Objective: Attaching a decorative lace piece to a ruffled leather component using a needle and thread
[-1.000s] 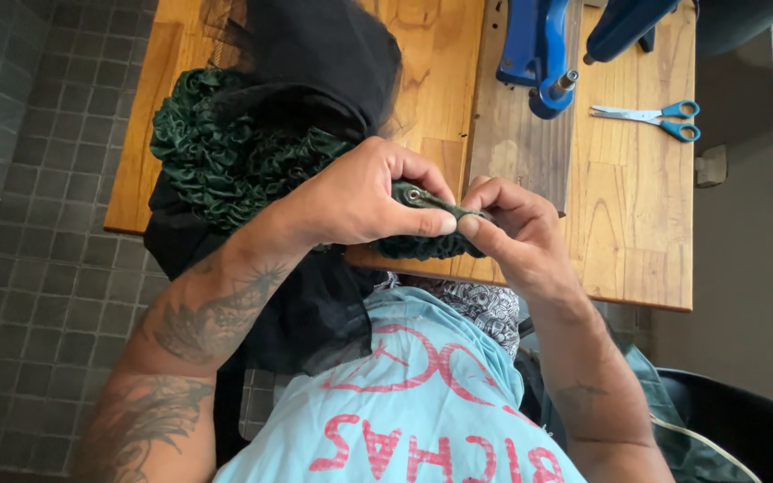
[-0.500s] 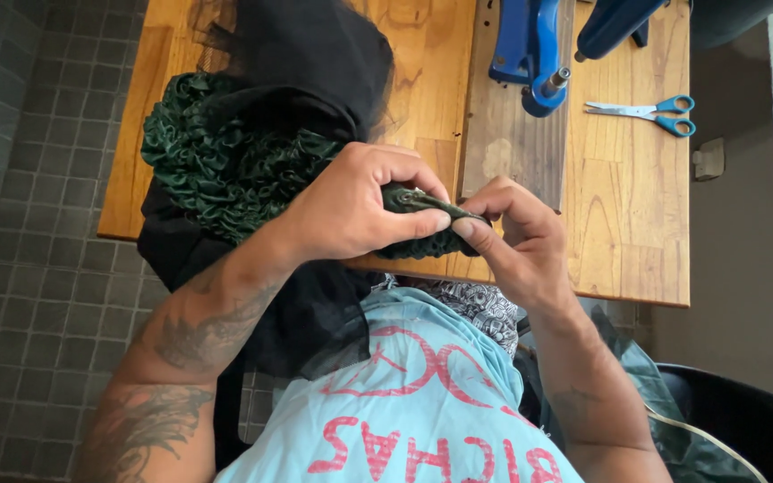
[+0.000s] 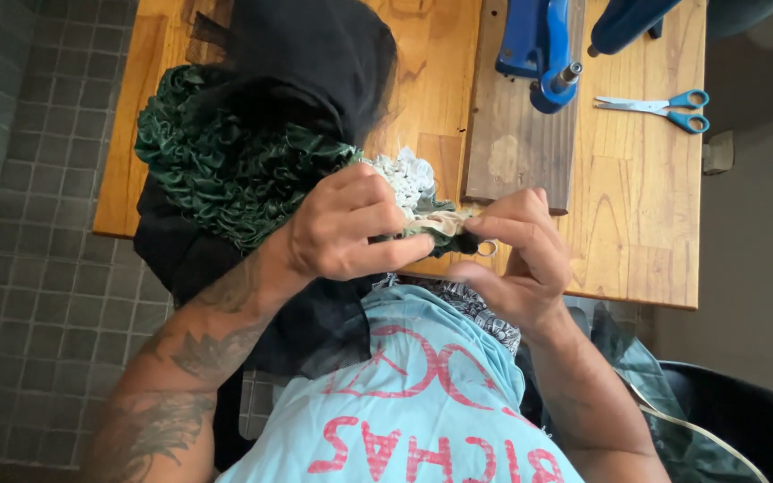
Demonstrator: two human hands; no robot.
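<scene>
The left hand is closed on the ruffled green fabric at its right edge, with the fingers curled over a pale frilled part. The right hand pinches the same edge from the other side, thumb and fingers pressed together on a small bit of cloth, just beside the left fingertips. The fabric lies on the near left part of the wooden table, partly under a black cloth and partly hanging over the near edge. Far on the right are scissors and a blue tool on a board. For this fine work, I judge it is best to keep both hands close together, hold the edge tight, and move only a little at a time.
</scene>
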